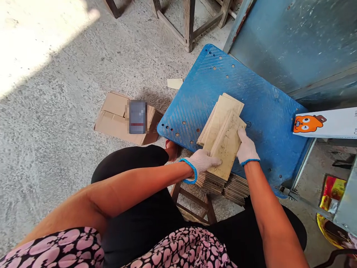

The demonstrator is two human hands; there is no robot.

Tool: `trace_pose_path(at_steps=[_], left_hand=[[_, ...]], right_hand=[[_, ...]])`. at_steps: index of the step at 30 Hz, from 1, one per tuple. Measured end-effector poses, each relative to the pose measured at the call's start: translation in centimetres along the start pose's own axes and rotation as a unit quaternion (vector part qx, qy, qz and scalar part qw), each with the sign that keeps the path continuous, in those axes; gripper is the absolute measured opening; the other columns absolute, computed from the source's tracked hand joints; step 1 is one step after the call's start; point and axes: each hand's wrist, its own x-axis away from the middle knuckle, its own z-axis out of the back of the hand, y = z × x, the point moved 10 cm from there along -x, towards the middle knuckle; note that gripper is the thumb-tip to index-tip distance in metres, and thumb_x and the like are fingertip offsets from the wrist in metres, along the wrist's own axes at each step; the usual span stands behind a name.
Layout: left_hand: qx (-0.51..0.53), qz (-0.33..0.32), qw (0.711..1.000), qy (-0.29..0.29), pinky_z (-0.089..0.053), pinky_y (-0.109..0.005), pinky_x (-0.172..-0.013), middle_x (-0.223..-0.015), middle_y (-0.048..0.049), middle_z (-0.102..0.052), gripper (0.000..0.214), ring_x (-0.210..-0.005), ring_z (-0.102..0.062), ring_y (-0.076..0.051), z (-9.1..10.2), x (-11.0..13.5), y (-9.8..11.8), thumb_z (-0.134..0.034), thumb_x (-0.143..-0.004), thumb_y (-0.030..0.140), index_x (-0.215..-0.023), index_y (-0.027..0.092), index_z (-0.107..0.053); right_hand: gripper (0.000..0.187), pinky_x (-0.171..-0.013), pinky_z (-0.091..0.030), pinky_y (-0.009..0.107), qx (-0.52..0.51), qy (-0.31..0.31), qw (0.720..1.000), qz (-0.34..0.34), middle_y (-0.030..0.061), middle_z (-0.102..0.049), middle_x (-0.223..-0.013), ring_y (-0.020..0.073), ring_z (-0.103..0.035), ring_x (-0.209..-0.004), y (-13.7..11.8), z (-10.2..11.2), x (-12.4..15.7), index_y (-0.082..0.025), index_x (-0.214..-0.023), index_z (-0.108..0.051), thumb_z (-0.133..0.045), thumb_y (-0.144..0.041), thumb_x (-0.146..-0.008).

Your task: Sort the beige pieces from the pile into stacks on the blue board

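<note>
Both hands wear white knit gloves with blue cuffs. My left hand is closed on the near left edge of a tan, speckled rectangular board, thumb lying on top. My right hand grips the same board's right edge, thumb on its upper face. The board is tilted over a fanned stack of similar thin boards on the blue plastic tabletop. Nearer my lap, more stacked boards show their layered edges. Whether I hold one board or a few together, I cannot tell.
On the floor to the left lies a cardboard box with a blurred dark item on it. A white box with an orange cartoon sits at the right. Wooden stool legs stand behind; a blue metal panel rises at back right.
</note>
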Motion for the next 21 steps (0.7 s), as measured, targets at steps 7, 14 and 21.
trace_pose_path(at_steps=[7,14,21], left_hand=[[0.062,0.012,0.996,-0.067,-0.057,-0.029,-0.06,-0.072,-0.005,-0.074,0.04,-0.061,-0.067,-0.017,-1.9,2.0,0.9,-0.092,-0.038,0.027,-0.071,0.012,-0.074],[0.009,0.007,0.991,-0.135,-0.056,-0.028,-0.067,-0.078,-0.0044,-0.075,0.037,-0.074,-0.069,-0.02,-3.1,4.1,0.5,-0.087,-0.045,0.03,-0.076,0.013,-0.075],[-0.126,0.011,0.96,-0.248,-0.052,-0.025,-0.057,-0.076,-0.0022,-0.073,0.037,-0.066,-0.065,-0.017,-5.0,6.4,-0.6,-0.084,-0.052,0.035,-0.083,0.014,-0.076]], right_hand=[[0.043,-0.08,-0.062,0.037,-0.035,-0.063,0.997,-0.004,0.0055,-0.076,-0.091,0.0229,-0.073,-0.094,1.5,1.4,-2.5,-0.021,-0.106,-0.068,-0.058,-0.059,-0.088],[0.056,-0.088,-0.06,0.041,0.057,-0.063,0.996,0.028,0.0078,-0.075,-0.095,0.0278,-0.07,-0.107,0.1,6.0,-2.9,-0.023,-0.095,-0.065,-0.057,-0.076,-0.078],[0.052,-0.098,-0.053,0.037,0.249,-0.158,0.955,0.041,0.0086,-0.074,-0.116,0.0268,-0.067,-0.113,-6.0,7.7,1.3,-0.021,-0.112,-0.071,-0.075,-0.054,-0.073]])
